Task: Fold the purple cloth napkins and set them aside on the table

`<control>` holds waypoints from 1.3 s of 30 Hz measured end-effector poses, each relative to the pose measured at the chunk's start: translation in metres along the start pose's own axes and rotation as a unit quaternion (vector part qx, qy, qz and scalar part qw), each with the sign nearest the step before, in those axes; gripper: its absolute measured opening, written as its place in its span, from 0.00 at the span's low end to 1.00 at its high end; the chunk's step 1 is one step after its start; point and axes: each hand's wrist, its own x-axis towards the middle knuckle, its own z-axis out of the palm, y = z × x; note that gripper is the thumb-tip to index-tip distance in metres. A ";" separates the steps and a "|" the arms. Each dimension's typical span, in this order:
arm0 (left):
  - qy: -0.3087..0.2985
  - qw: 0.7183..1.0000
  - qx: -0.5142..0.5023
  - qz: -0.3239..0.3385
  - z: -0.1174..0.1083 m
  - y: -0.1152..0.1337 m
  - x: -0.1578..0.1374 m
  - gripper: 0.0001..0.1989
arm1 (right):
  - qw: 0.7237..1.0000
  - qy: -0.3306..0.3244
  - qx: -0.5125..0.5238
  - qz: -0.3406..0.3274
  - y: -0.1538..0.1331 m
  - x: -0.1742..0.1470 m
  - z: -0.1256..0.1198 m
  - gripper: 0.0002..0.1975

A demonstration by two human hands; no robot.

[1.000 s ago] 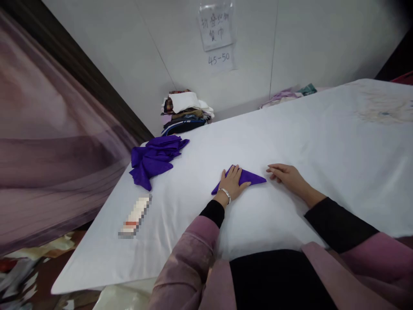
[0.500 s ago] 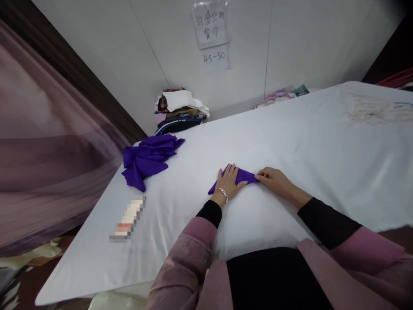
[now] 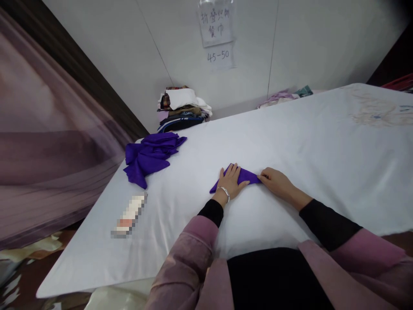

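Well inside table (image 3: 316,163) edges | purple triangle (image 3: 248,175) | left hand (image 3: 229,183), right hand (image 3: 275,181) touching

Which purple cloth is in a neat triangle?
The folded purple cloth under the left hand, with one corner at the right hand. It lies flat; the purple heap farther left is loose and crumpled, with no hand on it.
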 end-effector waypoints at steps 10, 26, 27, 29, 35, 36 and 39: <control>-0.001 1.000 0.004 -0.002 -0.002 0.001 -0.001 0.36 | 0.995 0.020 -0.098 0.000 -0.008 -0.005 0.001 0.14; 0.010 1.000 0.018 -0.002 -0.001 0.004 -0.005 0.36 | 0.960 0.022 -0.129 -0.246 -0.003 -0.015 0.041 0.36; 0.011 1.000 0.016 -0.001 -0.001 0.004 -0.005 0.36 | 0.961 0.014 -0.132 -0.241 -0.001 -0.015 0.042 0.36; 0.011 1.000 0.004 0.001 -0.002 0.003 -0.005 0.35 | 0.962 0.001 -0.132 -0.239 0.002 -0.015 0.042 0.36; 0.065 0.993 -0.093 -0.041 0.000 -0.005 -0.005 0.27 | 0.967 -0.026 -0.108 -0.230 0.002 -0.015 0.035 0.34; 0.081 0.989 -0.108 -0.061 0.000 -0.007 -0.004 0.25 | 0.967 -0.028 -0.104 -0.229 0.001 -0.015 0.034 0.34; 0.117 0.975 -0.141 -0.127 -0.002 -0.011 -0.001 0.23 | 0.968 -0.037 -0.101 -0.226 0.001 -0.015 0.033 0.34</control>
